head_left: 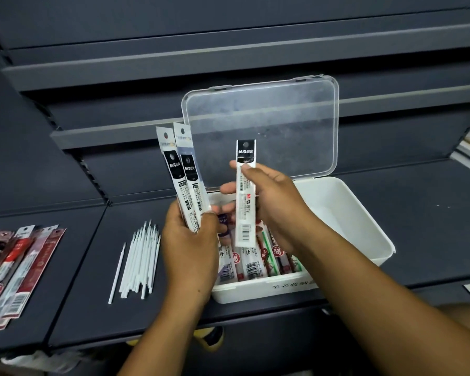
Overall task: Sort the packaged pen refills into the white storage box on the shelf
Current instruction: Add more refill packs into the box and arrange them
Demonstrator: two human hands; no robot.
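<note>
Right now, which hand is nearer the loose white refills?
Left. The left hand is just beside the loose white refills; the right hand is farther, above the white storage box.

Both hands hold refill packs upright over the white box — perhaps two in the left.

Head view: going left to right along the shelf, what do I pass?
Red packs → loose refills → left hand gripping two packs → single pack, pinched by the right hand → right rim of the box.
</note>
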